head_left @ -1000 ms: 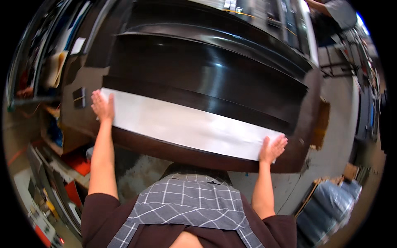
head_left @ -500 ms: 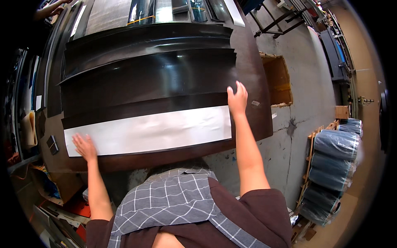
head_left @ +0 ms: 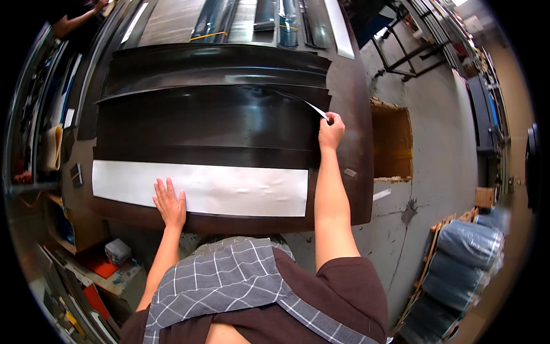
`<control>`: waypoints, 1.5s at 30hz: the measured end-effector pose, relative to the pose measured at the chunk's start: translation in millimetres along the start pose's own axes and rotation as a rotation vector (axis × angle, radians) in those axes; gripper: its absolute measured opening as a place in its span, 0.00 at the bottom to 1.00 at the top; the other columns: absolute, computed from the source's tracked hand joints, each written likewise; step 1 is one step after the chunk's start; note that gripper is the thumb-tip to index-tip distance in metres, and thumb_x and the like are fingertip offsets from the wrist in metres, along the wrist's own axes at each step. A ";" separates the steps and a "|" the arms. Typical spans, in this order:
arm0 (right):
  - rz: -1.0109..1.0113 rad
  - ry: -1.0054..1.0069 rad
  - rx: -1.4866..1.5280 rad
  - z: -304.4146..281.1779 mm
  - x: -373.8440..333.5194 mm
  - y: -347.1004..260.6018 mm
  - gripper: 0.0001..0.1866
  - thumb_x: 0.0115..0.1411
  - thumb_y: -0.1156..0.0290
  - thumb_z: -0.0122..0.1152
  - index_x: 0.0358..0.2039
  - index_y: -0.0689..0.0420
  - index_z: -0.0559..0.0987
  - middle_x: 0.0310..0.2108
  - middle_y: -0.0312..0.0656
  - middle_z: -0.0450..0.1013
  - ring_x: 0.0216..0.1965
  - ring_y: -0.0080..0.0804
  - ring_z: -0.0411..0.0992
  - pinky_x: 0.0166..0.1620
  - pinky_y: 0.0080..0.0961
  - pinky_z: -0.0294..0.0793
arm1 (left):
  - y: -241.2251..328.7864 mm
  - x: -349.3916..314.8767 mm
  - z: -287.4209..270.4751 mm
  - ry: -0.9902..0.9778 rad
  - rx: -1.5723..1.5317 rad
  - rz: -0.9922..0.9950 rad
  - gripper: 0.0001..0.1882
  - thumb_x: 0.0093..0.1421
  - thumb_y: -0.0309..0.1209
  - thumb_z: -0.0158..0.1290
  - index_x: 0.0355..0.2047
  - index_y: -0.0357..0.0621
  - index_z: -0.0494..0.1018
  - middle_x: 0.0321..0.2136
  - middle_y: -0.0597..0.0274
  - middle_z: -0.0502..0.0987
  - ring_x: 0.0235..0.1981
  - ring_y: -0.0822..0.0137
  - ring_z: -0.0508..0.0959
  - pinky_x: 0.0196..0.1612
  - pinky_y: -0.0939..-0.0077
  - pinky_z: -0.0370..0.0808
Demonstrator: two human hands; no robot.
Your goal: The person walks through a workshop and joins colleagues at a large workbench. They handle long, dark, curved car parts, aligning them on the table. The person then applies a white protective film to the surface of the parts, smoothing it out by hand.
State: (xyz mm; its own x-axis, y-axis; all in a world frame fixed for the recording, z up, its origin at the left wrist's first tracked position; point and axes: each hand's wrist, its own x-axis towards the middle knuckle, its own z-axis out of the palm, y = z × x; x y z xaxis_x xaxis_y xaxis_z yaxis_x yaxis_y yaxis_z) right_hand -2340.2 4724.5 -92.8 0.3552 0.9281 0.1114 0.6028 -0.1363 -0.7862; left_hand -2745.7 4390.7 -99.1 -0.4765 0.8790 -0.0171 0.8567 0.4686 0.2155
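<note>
A long white sheet (head_left: 246, 186) lies along the near edge of the dark brown table (head_left: 349, 200). Flat on its near edge, left of the middle, rests my left hand (head_left: 169, 205), fingers spread. Beyond it are overlapping glossy black sheets (head_left: 195, 120) with slightly curled edges. My right hand (head_left: 331, 134) pinches the right end of one black sheet, whose turned-up corner (head_left: 316, 109) shows a white underside. Farther back lies another stack of black sheets (head_left: 200, 71).
Clear-wrapped bundles (head_left: 220, 20) and grey strips lie at the table's far side. An open wooden box (head_left: 392, 140) stands beside its right edge. Plastic-wrapped rolls (head_left: 467, 252) sit on a pallet at right. Another person's arm (head_left: 77, 22) shows at far left.
My right hand has closed on a black sheet's corner and lifted it. My left hand has slid right along the white sheet, which now lies straighter along the table edge.
</note>
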 end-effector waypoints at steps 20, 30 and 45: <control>-0.669 0.152 0.582 -228.8 -101.6 -213.4 0.05 0.65 0.72 0.49 0.37 0.60 0.70 0.29 0.41 0.71 0.30 0.25 0.69 0.34 0.22 0.72 | 44.1 114.3 -85.8 0.155 -2.232 -0.870 0.48 0.58 0.66 0.42 0.65 0.39 0.51 0.65 0.52 0.54 0.66 0.56 0.54 0.66 0.58 0.49; -0.155 -0.202 0.141 -85.5 -102.6 -52.0 0.18 0.57 0.65 0.58 0.42 0.68 0.75 0.37 0.47 0.75 0.41 0.32 0.71 0.47 0.29 0.70 | -92.3 74.0 -57.9 0.301 -2.124 -1.007 0.19 0.60 0.36 0.53 0.48 0.40 0.71 0.49 0.54 0.74 0.51 0.54 0.73 0.54 0.52 0.69; -0.028 -0.079 0.083 -22.0 132.6 -22.4 0.14 0.54 0.67 0.61 0.38 0.61 0.80 0.32 0.44 0.79 0.34 0.29 0.77 0.40 0.26 0.74 | -1.4 36.4 -45.9 0.244 -0.376 -0.132 0.32 0.51 0.24 0.55 0.57 0.36 0.61 0.56 0.49 0.63 0.59 0.51 0.62 0.63 0.60 0.56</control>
State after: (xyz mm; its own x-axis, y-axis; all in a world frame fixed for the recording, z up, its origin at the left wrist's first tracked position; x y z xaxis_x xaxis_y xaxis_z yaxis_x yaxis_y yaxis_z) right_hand -2290.8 4843.0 -47.1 0.2801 0.9559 0.0883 0.5488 -0.0840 -0.8317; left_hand -2773.3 4418.0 -55.2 -0.6481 0.7462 0.1521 0.6756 0.4712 0.5670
